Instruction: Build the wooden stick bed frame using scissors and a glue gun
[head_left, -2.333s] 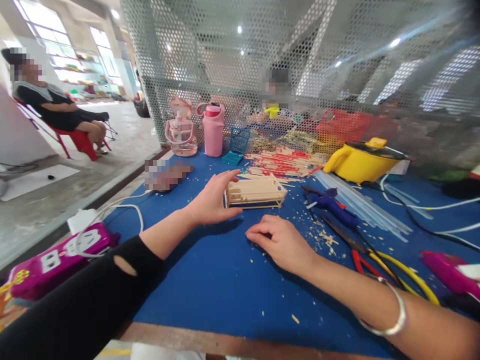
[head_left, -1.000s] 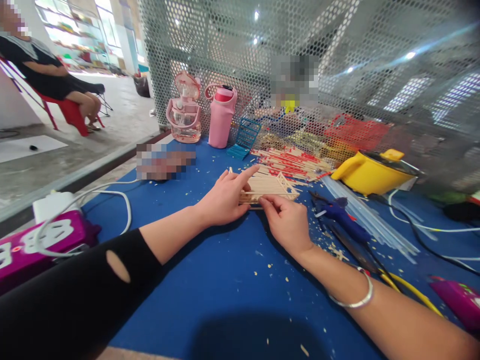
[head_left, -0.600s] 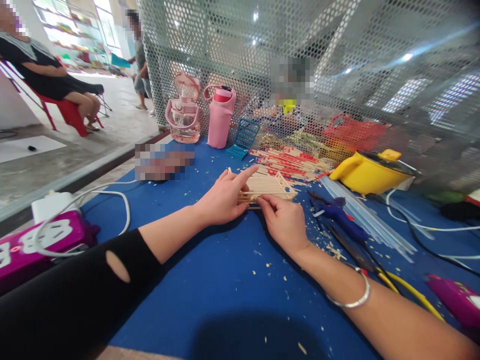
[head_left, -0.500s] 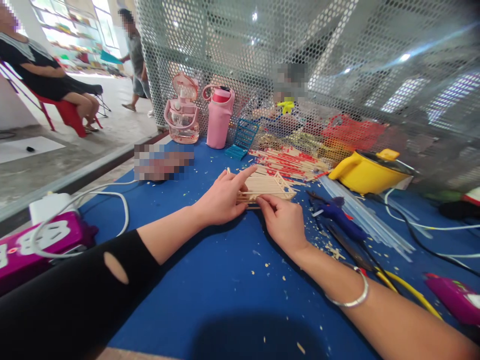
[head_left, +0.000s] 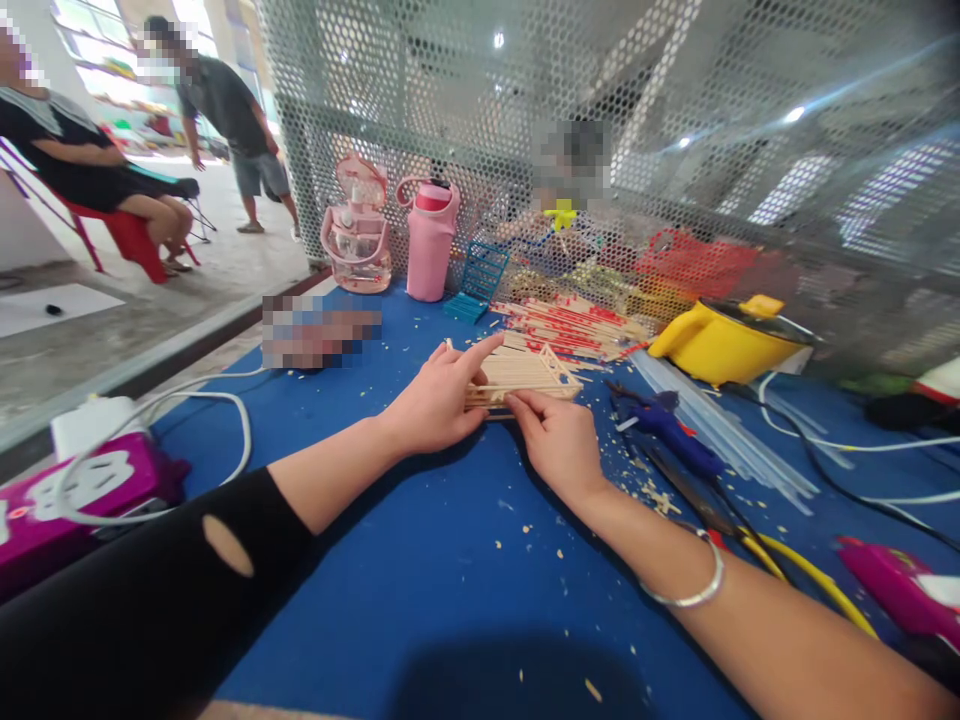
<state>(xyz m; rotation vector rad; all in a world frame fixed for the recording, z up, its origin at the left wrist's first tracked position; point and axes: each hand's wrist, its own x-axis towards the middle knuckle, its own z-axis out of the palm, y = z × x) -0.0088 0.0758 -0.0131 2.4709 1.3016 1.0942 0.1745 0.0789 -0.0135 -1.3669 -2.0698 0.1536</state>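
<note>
A small frame of pale wooden sticks lies on the blue table between my hands. My left hand grips its left end, with the thumb at the near edge and the index finger stretched over the top. My right hand pinches the near side of the frame between thumb and index finger, close to the middle. Just behind the frame lies a pile of loose red-tipped sticks.
Behind stand a clear pink bottle, a pink flask and a teal rack before a mesh panel. On the right are a yellow pot, clear glue sticks, a blue glue gun and pliers. A purple power strip lies left.
Both hands keep their hold on the stick frame, almost unmoved. The view has shifted slightly. In the background, the standing person has moved left and leans forward.
</note>
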